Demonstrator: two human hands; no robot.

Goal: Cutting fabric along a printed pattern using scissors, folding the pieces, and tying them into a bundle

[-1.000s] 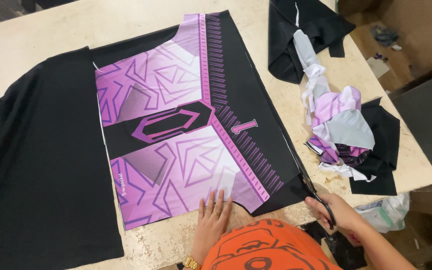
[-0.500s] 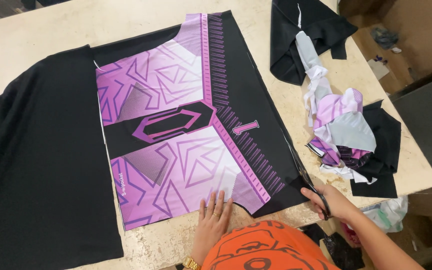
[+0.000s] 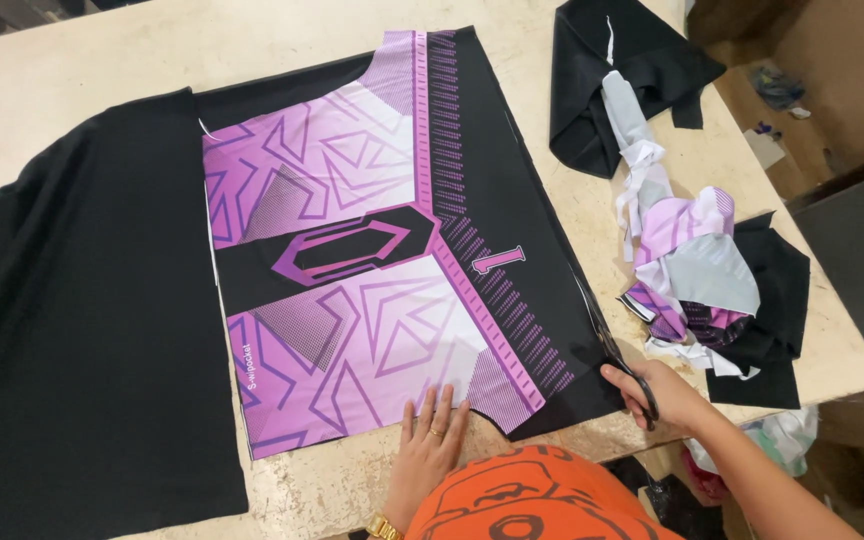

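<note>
Head view: left hand lies flat, fingers spread, on the purple printed fabric panel at the table's near edge. Right hand grips black scissors at the panel's black right edge. Fabric scraps heap just beside.

A small line of dark printed lettering runs along the purple fabric panel's lower left edge.

Purple-white geometric-print fabric panel, plain black cloth, orange cap
</note>
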